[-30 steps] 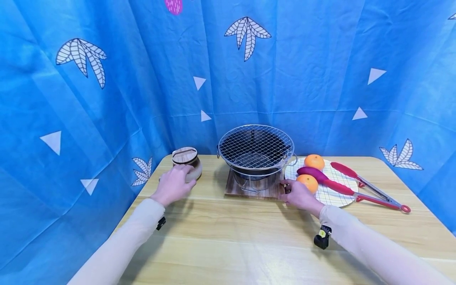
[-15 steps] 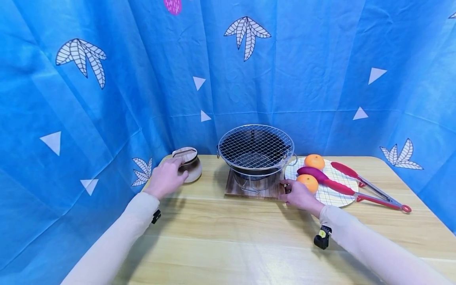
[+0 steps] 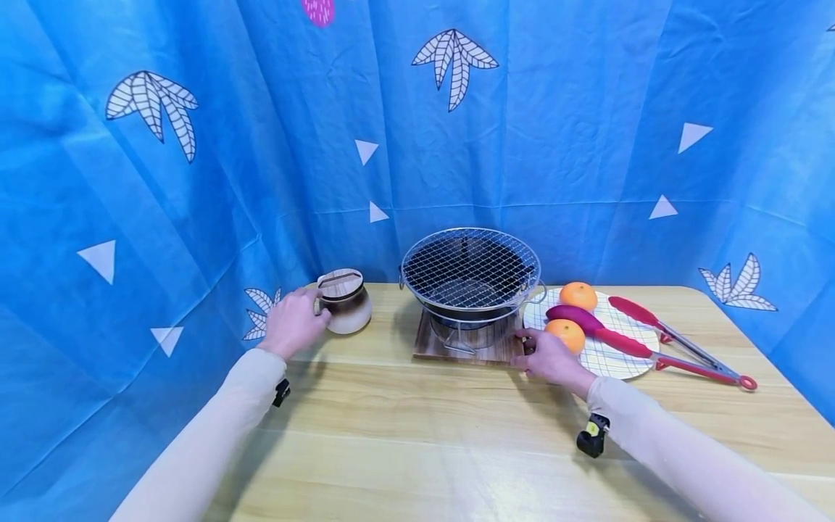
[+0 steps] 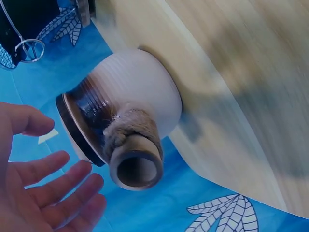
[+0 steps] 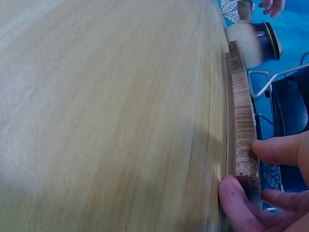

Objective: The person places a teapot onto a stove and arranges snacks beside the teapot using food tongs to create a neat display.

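Note:
A small brown-and-cream ceramic pot (image 3: 349,310) with a wooden lid (image 3: 339,280) stands at the back left of the table. In the left wrist view its hollow side handle (image 4: 137,166), wound with twine, faces the palm. My left hand (image 3: 293,322) is beside the pot, fingers spread and holding nothing. A round charcoal grill (image 3: 466,317) with a wire mesh on top rests on a square wooden board (image 3: 485,353). At the board's front right corner, my right hand (image 3: 548,357) pinches the edge between thumb and fingers, seen close in the right wrist view.
Right of the grill lies a round checked plate (image 3: 603,366) bearing two oranges (image 3: 578,296) and a purple eggplant (image 3: 572,316). Red-tipped tongs (image 3: 691,368) lie across it, handle toward the right. A blue curtain (image 3: 561,145) hangs behind and beside the table (image 3: 404,435).
My left hand has drawn back leftward from over the pot, leaving more of the pot in sight. The right hand stays at the board's corner.

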The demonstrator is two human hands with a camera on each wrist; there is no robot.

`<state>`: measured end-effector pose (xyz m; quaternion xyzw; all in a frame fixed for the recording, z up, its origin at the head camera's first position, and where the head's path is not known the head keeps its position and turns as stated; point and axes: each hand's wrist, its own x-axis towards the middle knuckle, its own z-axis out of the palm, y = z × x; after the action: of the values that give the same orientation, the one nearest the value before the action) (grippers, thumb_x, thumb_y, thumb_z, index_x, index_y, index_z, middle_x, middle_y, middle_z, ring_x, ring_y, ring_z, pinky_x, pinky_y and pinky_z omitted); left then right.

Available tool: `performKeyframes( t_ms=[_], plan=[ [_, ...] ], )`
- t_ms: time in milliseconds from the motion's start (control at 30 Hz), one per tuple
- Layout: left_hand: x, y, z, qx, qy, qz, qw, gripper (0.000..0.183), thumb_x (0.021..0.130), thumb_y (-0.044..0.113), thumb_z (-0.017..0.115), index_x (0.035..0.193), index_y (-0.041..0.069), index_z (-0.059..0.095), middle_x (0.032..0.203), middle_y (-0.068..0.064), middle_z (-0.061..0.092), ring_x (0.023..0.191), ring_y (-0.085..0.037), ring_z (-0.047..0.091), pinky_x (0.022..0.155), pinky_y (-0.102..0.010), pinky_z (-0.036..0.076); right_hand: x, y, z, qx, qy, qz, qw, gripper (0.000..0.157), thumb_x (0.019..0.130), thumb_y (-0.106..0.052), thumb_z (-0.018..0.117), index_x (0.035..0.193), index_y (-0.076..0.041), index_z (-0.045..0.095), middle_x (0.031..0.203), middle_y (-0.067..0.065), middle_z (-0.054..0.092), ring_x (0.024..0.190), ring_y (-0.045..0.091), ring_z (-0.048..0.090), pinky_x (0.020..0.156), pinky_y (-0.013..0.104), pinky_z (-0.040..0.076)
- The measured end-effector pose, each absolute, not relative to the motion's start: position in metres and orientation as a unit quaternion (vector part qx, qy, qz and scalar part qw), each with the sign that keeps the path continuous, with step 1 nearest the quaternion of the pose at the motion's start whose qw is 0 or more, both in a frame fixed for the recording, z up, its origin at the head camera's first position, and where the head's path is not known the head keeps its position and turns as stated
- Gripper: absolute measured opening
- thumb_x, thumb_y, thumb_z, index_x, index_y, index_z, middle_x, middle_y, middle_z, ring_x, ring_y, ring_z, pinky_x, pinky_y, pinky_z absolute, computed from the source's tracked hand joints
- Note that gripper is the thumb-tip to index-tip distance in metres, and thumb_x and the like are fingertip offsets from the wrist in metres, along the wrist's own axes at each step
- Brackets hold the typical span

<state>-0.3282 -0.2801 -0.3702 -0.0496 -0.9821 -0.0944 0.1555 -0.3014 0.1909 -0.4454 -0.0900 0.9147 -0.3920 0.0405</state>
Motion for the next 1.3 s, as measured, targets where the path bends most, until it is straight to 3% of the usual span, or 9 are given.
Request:
performKeyframes(
  t_ms=[333,567,900,1100,1200,1300],
  plan=[
    [-0.335,-0.293,-0.372,-0.016,-0.985,-0.122,0.122,0.058,0.09,0.038,0.068,0.133,0.001,0.058,0.119,-0.023,0.061,0.103,-0.043,0.061,0.071,-0.055,0.054,-0.3,0.191,-0.445,-0.087,0.915,-0.391,0.043,0.064,0.086,-0.015,0.077,0.142,0.001,0.051,0.117,0.025,0.066,0.063,0.016,0.067,0.06,0.03,0.057],
    [-0.338,-0.302,-0.377,0.017,-0.986,-0.147,0.081,0.064,0.093,0.047,0.064,0.132,-0.003,0.057,0.128,-0.029,0.061,0.114,-0.047,0.06,0.081,-0.058,0.055,-0.299,0.19,-0.444,-0.085,0.915,-0.39,0.049,0.065,0.086,-0.015,0.077,0.143,0.001,0.05,0.119,0.027,0.065,0.062,0.016,0.067,0.058,0.031,0.056],
    [-0.34,-0.306,-0.38,0.022,-0.987,-0.138,0.073,0.067,0.092,0.054,0.063,0.128,-0.003,0.06,0.127,-0.027,0.064,0.112,-0.046,0.062,0.08,-0.057,0.057,-0.299,0.19,-0.443,-0.091,0.919,-0.382,0.039,0.063,0.086,-0.016,0.077,0.141,0.001,0.051,0.119,0.026,0.066,0.065,0.015,0.067,0.061,0.03,0.056],
    [-0.34,-0.309,-0.379,0.025,-0.988,-0.143,0.049,0.064,0.095,0.053,0.059,0.128,-0.003,0.061,0.127,-0.027,0.065,0.113,-0.046,0.063,0.081,-0.056,0.057,-0.298,0.19,-0.444,-0.094,0.925,-0.368,0.032,0.067,0.085,-0.018,0.078,0.143,0.0,0.051,0.119,0.023,0.067,0.079,0.02,0.065,0.063,0.03,0.052],
    [-0.341,-0.312,-0.379,0.019,-0.988,-0.151,0.037,0.06,0.095,0.053,0.059,0.118,-0.002,0.065,0.116,-0.025,0.069,0.103,-0.042,0.066,0.075,-0.052,0.057,-0.298,0.191,-0.444,-0.093,0.926,-0.366,0.031,0.067,0.085,-0.019,0.078,0.143,-0.001,0.051,0.119,0.022,0.067,0.079,0.019,0.064,0.063,0.03,0.052],
    [-0.342,-0.314,-0.379,0.019,-0.986,-0.164,0.02,0.051,0.095,0.054,0.059,0.094,0.004,0.068,0.089,-0.014,0.07,0.081,-0.031,0.065,0.062,-0.041,0.052,-0.298,0.191,-0.444,-0.094,0.925,-0.366,0.032,0.066,0.085,-0.019,0.078,0.143,-0.001,0.052,0.12,0.023,0.067,0.076,0.018,0.065,0.064,0.03,0.053]
  ],
)
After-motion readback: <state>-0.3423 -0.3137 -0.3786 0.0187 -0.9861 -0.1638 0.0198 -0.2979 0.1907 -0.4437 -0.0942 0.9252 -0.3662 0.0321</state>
